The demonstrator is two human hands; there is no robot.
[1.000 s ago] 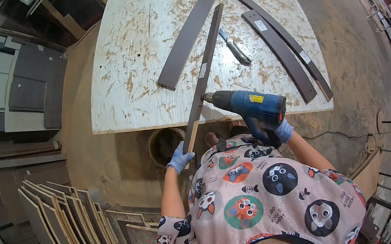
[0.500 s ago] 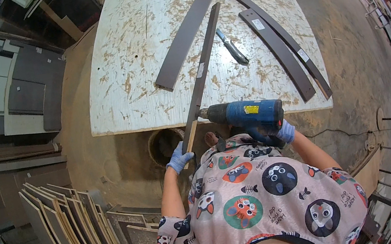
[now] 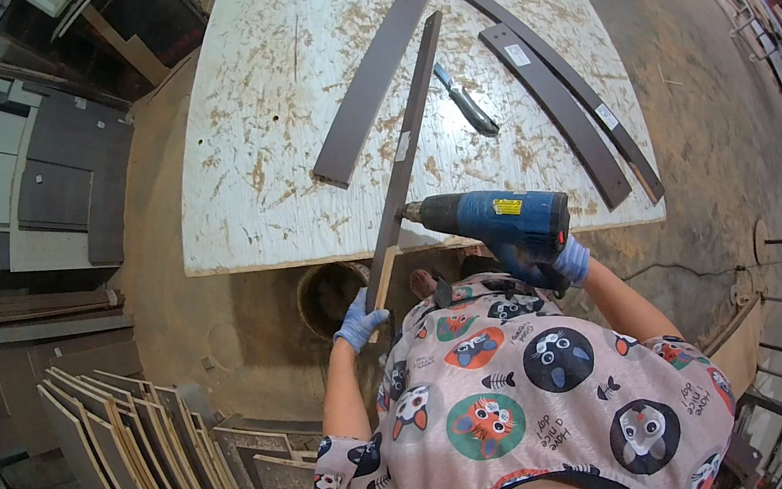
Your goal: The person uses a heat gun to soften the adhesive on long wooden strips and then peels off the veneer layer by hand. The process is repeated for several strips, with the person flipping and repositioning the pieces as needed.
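Note:
My gloved left hand (image 3: 360, 321) is wrapped round the near end of a long narrow dark brown board (image 3: 409, 124). The board slants away from me across the white worktable (image 3: 251, 189), its near end past the table edge. A pale bare strip shows along its edge close to my hand. In my gloved right hand (image 3: 571, 263) is a blue heat gun (image 3: 498, 215), gripped by a handle mostly hidden under the body. Its nozzle points left, right at the board's side edge; whether it touches I cannot tell. A dark-handled knife (image 3: 471, 113) lies just right of the board.
Another brown board (image 3: 384, 63) lies to the left on the table, and two more, a wide one (image 3: 555, 109) and a narrow one (image 3: 580, 85), to the right. Several panels (image 3: 139, 454) lean upright at my lower left. A cable (image 3: 682, 264) trails on the floor at right.
The heat gun's nozzle has moved slightly farther along the board, away from my left hand, and the gun is tilted a little more. My left hand keeps its hold.

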